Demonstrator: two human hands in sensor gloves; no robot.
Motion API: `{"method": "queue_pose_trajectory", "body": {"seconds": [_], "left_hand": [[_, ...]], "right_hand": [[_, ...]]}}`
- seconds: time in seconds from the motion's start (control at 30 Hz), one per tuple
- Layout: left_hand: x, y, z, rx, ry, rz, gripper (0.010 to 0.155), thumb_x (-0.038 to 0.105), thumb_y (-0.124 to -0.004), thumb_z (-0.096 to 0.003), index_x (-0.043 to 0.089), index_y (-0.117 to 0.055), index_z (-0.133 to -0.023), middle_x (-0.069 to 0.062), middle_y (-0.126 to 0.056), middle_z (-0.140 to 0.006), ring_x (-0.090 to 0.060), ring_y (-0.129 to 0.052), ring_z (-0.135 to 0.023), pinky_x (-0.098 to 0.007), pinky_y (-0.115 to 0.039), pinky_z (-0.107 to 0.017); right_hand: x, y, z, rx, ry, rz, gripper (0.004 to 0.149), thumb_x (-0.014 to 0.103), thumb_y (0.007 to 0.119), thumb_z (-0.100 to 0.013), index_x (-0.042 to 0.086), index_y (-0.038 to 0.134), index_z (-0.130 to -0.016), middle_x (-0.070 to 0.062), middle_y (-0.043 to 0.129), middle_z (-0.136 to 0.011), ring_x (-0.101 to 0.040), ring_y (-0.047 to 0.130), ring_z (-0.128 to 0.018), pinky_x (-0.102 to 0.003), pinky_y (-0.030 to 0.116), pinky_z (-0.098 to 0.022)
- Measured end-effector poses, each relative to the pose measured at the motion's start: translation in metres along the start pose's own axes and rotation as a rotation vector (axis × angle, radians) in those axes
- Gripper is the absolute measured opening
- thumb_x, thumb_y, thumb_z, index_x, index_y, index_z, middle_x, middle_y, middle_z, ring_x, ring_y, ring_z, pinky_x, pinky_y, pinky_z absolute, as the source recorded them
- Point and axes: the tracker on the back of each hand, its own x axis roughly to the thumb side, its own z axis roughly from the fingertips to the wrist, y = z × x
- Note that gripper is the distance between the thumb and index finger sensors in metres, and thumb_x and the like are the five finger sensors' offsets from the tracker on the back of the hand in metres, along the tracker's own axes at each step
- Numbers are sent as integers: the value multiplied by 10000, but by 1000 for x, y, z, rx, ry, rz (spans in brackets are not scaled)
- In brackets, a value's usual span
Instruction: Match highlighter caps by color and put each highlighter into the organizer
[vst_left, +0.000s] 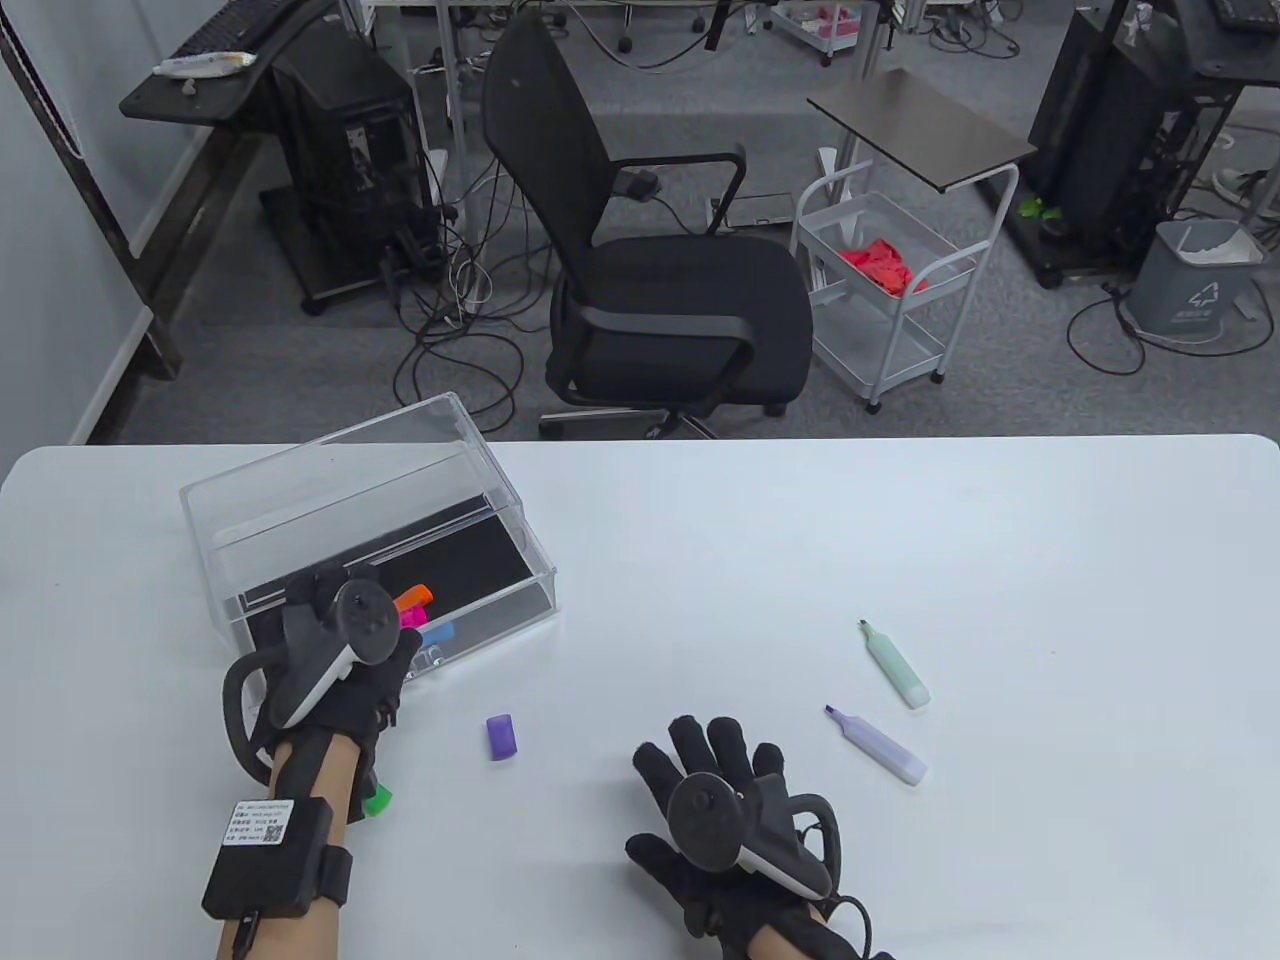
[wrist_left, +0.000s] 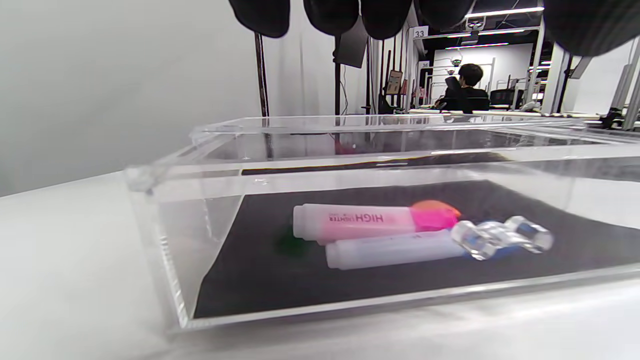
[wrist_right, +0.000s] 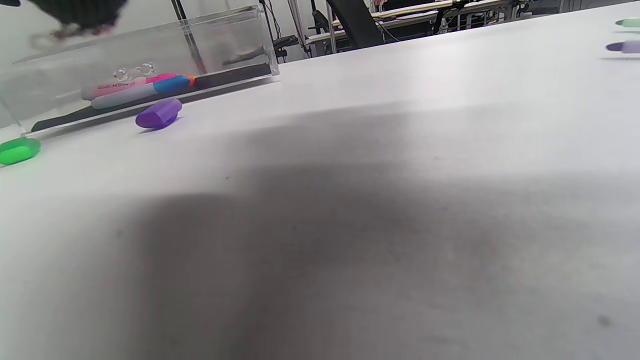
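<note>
The clear acrylic organizer (vst_left: 300, 480) stands at the table's left with its front drawer out. In it lie a pink highlighter (wrist_left: 370, 223), a blue one (wrist_left: 395, 252) and an orange-capped one (vst_left: 413, 597). My left hand (vst_left: 320, 592) hovers over the drawer, fingertips (wrist_left: 332, 12) straight, holding nothing. A purple cap (vst_left: 503, 737) lies loose between my hands. A green cap (vst_left: 377, 801) peeks out beside my left wrist. An uncapped green highlighter (vst_left: 895, 665) and an uncapped purple highlighter (vst_left: 878, 747) lie to the right. My right hand (vst_left: 715, 750) rests flat, fingers spread, left of them.
The drawer has a clear knob (wrist_left: 500, 237) on its front wall. Beyond the table's far edge are an office chair (vst_left: 660, 290) and a white cart (vst_left: 880, 290). Bare white tabletop (vst_left: 900, 540) stretches across the middle and right.
</note>
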Motion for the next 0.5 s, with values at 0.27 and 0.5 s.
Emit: {"method": "queue_pose_trajectory", "body": {"seconds": [0.27,0.5], "left_hand": [[6,2,47,36,-91,-39,831,700,-542,-432,367,-176,-1100,70,-154,-1193,-289,-214,-1182,-557,-346,-831],[15,-8,89,58,-167,-1,833,706,-549,-435,366,-192,-1107,71,-193,-1197,-287,-231,-1190,-558,-367,-832]], "right_hand": [[-1,-1,1,-12,1,-5,772,593,699,-383,382,353,-1040,-38,194,-1161,-381,128,-1061,-713,166,-686],[-4,-1,1,-7,12,-17,769,592,699,-383,382,357,-1039,-38,194,-1160,-382,129,-1060,-713,161,-684]]}}
